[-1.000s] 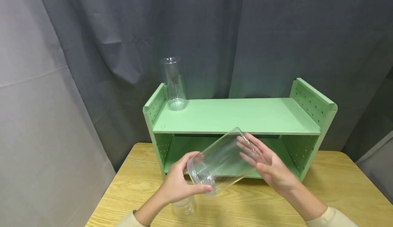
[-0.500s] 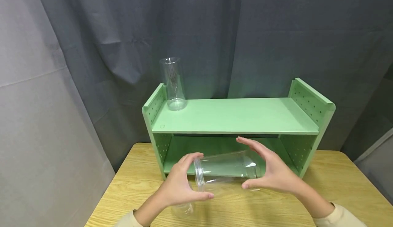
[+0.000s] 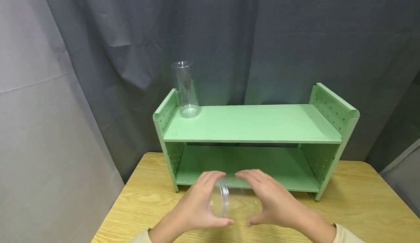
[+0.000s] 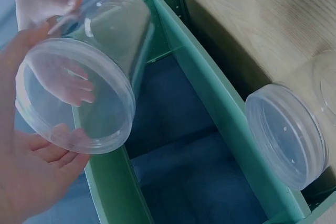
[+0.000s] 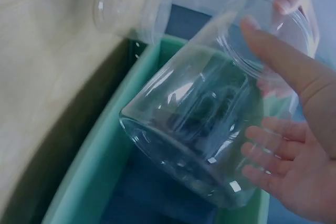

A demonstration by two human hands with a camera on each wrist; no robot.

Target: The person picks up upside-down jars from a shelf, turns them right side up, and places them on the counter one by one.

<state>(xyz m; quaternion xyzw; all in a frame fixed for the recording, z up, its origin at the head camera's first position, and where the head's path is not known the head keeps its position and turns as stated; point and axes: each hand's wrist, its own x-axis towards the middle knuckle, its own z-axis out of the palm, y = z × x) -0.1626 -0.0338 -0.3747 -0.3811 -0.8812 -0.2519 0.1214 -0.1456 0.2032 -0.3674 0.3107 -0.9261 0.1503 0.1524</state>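
A clear cylindrical jar [image 3: 241, 201] lies sideways in the air between both hands, above the table in front of the shelf. Its ringed, lid-like end [image 4: 76, 95] faces left. Around that end my left hand [image 3: 197, 206] curves, thumb below and fingers above. My right hand [image 3: 273, 201] holds the jar's body from the other side, its fingers spread along the clear wall in the right wrist view. The jar's flat base [image 5: 178, 161] shows there too. Another clear lidded jar [image 4: 286, 135] stands on the table; in the head view my left hand hides it.
A green two-tier shelf [image 3: 252, 124] stands at the back of the wooden table [image 3: 137, 199]. At the left end of its top tier is a tall clear jar [image 3: 187, 89]. A dark grey curtain [image 3: 279, 35] hangs behind, and a pale curtain [image 3: 49, 126] at the left.
The jar has turned from slanted to level and come lower. My right hand has shifted left from its base onto its body, so both hands are now closer together.
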